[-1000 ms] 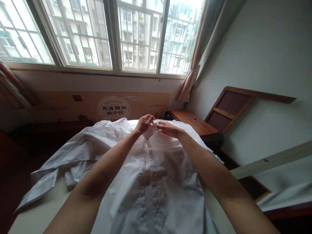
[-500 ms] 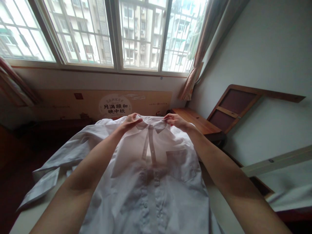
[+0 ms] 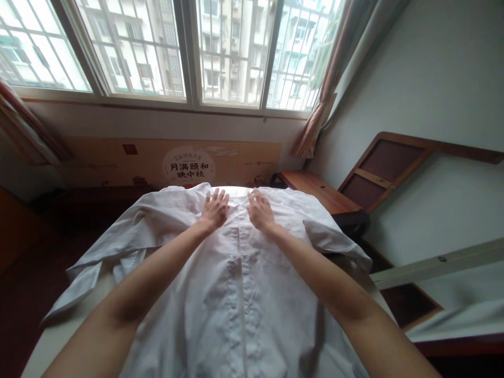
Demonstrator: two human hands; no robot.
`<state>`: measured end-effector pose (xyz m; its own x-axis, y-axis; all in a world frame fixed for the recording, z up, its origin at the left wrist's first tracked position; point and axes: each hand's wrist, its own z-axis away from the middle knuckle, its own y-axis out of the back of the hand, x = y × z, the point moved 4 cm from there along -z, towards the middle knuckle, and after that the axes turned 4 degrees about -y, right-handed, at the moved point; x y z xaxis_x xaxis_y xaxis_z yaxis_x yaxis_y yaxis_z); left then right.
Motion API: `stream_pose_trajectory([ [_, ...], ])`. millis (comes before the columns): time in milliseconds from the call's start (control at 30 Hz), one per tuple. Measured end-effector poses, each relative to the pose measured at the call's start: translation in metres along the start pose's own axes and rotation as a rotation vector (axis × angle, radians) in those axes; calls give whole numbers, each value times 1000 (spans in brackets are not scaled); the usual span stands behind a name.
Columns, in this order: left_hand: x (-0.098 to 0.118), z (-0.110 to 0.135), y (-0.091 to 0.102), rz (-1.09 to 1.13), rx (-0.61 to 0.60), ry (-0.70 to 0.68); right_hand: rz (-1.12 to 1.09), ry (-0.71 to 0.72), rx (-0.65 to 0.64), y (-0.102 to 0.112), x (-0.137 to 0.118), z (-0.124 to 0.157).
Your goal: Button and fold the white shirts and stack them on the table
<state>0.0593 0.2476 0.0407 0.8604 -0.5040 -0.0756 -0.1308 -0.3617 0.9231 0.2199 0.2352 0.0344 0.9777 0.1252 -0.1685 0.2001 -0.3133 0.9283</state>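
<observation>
A white button-up shirt [image 3: 220, 294] lies spread over a pale table [image 3: 65, 336], its buttoned front edge running down the middle. My left hand [image 3: 216, 209] rests on the shirt just left of the neck, fingers spread and flat. On the other side of the neck, my right hand [image 3: 260, 211] lies palm down on the cloth with its fingers stretched forward. Both hands are near the collar, which is partly hidden by them. One sleeve drapes toward the lower left, the other over the table's right side. The chest pocket is mostly covered by my right forearm.
Beyond the table, a printed board [image 3: 240, 163] stands beneath a barred window [image 3: 232, 52]. At the back right is a brown wooden desk [image 3: 315, 191]. A wood-framed panel [image 3: 384, 165] is near the right wall, and a patterned curtain [image 3: 311, 136] hangs beside the window.
My hands have let go of the lifted collar and now lie flat on the shirt, closer together. The collar and front have come down, and the right sleeve now spreads outward.
</observation>
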Motion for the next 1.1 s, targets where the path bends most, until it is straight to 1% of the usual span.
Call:
stream_pose_trajectory([
  [33, 7, 16, -8, 54, -72, -68, 5, 73, -52, -7, -4, 15],
  [100, 19, 48, -24, 161, -225, -152, 2, 165, -224, -23, -9, 42],
  [133, 23, 61, -30, 202, -284, -163, -2, 186, -302, -29, -10, 54],
  [167, 25, 71, -34, 232, -323, -152, -5, 197, -350, -32, -10, 63],
  [200, 26, 78, -36, 250, -342, -125, -7, 203, -364, -33, -11, 70],
  [267, 26, 84, -37, 262, -349, -63, -5, 199, -319, -28, -13, 79],
  [367, 27, 83, -29, 265, -357, 11, -4, 135, -255, -12, -20, 86],
  [433, 29, 78, -22, 276, -347, 37, -2, 39, -245, -2, -26, 87],
  [500, 32, 73, -13, 284, -301, 93, -1, -55, -221, 4, -33, 86],
  [600, 34, 66, -6, 316, -208, 223, -6, -125, -201, 5, -44, 80],
  [667, 37, 63, -8, 386, -191, 310, -12, -147, -228, 1, -48, 75],
  [733, 40, 62, -12, 448, -195, 370, -29, -182, -262, -3, -46, 71],
  [800, 43, 61, -16, 465, -188, 409, -62, -243, -264, -4, -40, 69],
  [900, 45, 62, -20, 481, -189, 456, -185, -335, -227, -3, -28, 70],
  [1000, 46, 63, -20, 516, -193, 492, -383, -409, -181, -2, -19, 75],
  [1100, 48, 65, -16, 532, -143, 500, -525, -456, -122, -2, -17, 78],
])
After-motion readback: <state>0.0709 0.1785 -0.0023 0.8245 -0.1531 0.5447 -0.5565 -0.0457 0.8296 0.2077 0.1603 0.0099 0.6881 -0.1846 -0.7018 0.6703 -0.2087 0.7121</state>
